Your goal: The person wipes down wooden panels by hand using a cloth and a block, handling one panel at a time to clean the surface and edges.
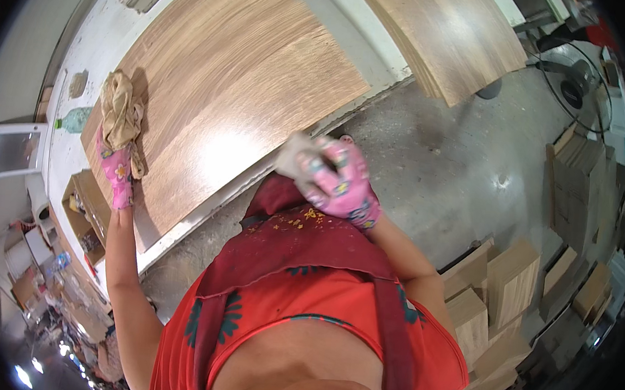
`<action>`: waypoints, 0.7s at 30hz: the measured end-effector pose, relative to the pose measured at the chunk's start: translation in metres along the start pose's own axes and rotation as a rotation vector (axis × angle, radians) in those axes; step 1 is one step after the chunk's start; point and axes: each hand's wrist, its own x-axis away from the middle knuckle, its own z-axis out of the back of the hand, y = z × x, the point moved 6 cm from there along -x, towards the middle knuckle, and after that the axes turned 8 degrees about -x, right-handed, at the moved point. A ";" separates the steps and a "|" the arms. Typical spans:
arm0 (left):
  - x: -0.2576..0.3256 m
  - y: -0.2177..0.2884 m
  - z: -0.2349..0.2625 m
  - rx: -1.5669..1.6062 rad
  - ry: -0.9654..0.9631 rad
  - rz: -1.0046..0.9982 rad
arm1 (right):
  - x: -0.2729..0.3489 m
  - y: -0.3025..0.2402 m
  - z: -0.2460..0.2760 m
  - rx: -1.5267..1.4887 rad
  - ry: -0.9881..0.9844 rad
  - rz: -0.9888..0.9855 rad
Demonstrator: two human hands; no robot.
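My left hand [116, 174], in a pink flowered glove, is closed on a crumpled beige cloth [119, 109]. The cloth rests at the left end of a wood-grain panel [241, 74] that lies flat on a white-topped workbench. My right hand [350, 179], in a matching glove, hovers beyond the panel's near edge, in front of my dark red apron [287, 244]. Its fingers are curled around something pale grey [297, 158], blurred by motion, whose kind I cannot make out.
A stack of wood-grain panels [454, 38] juts over the bench edge at the far right. Left of the panel are a green bottle [75, 120], a cardboard box [83, 211] and a white-framed screen [15, 151]. Cut boards [513, 281] stand at the right, and a cable [578, 127] trails over the floor.
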 end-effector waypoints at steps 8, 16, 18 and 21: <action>0.011 0.069 -0.001 0.085 -0.005 -0.017 | -0.024 0.047 0.051 0.253 0.029 -0.030; 0.007 0.069 -0.010 0.287 -0.146 -0.272 | 0.002 -0.052 -0.061 0.189 -0.149 0.200; 0.007 0.045 -0.011 0.465 -0.314 -0.315 | -0.001 -0.084 -0.085 0.139 -0.135 0.297; 0.004 0.037 -0.022 0.408 -0.470 -0.227 | 0.002 -0.132 -0.136 0.091 -0.174 0.388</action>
